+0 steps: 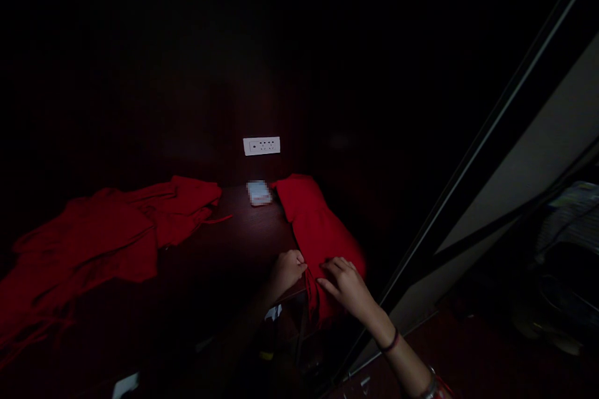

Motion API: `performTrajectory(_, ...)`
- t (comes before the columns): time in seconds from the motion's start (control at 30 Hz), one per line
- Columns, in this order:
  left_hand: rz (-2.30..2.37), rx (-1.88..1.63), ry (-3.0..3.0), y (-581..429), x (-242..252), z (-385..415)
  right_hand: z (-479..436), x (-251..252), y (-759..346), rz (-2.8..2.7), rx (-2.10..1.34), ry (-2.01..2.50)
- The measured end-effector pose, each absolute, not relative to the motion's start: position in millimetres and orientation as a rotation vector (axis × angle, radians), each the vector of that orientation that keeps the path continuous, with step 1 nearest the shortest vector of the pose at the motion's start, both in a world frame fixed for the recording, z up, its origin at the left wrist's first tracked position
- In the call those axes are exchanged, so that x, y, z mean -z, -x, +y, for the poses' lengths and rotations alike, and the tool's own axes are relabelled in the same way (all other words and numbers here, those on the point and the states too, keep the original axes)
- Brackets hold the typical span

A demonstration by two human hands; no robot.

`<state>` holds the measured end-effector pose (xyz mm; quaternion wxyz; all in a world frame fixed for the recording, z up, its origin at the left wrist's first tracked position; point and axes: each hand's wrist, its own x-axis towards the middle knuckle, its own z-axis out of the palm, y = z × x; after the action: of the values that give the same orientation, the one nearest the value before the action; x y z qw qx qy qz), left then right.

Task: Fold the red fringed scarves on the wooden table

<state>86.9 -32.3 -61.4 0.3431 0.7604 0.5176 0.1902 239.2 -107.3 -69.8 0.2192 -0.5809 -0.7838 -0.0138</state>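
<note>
A red cloth lies folded along the right end of a dark table and hangs over its front edge. At its left border, my left hand is closed with its fingertips pinched on the cloth's edge. My right hand rests on top of the same cloth, fingers stretched out and thumb apart. A band circles the right wrist. A second red cloth, crumpled with loose strings, covers the table's left part; neither hand touches it.
A small pale packet, blurred, lies at the back of the table below a white wall socket. On the right a slanting dark frame with a pale edge rises close to my right arm. The room is very dark.
</note>
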Motion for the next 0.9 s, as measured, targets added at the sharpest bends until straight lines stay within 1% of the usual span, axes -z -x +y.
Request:
performTrajectory(0.13, 1.395, -0.625, -1.779, -91, 73, -30, -107, 75, -225, -2.133, 0.163, 1.73)
performTrajectory(0.37, 1.4, -0.797, -1.634, -100, 76, -27, -101, 57, -233, -1.856, -0.075, 1.543)
performTrajectory(0.53, 1.463, -0.873, -1.768, -113, 73, -31, -102, 43, -241, -1.76, -0.027, 1.517)
performTrajectory(0.67, 1.358, -0.863, -1.819, -117, 77, -40, -101, 42, -241, -1.821, 0.048, 1.532)
performTrajectory(0.8, 1.456, -1.005, -1.882, -108, 80, -45, -100, 43, -242, -1.8, 0.057, 1.546)
performTrajectory(0.9, 1.565, -0.861, -1.898, -101, 77, -42, -100, 44, -244, -1.805, 0.035, 1.535)
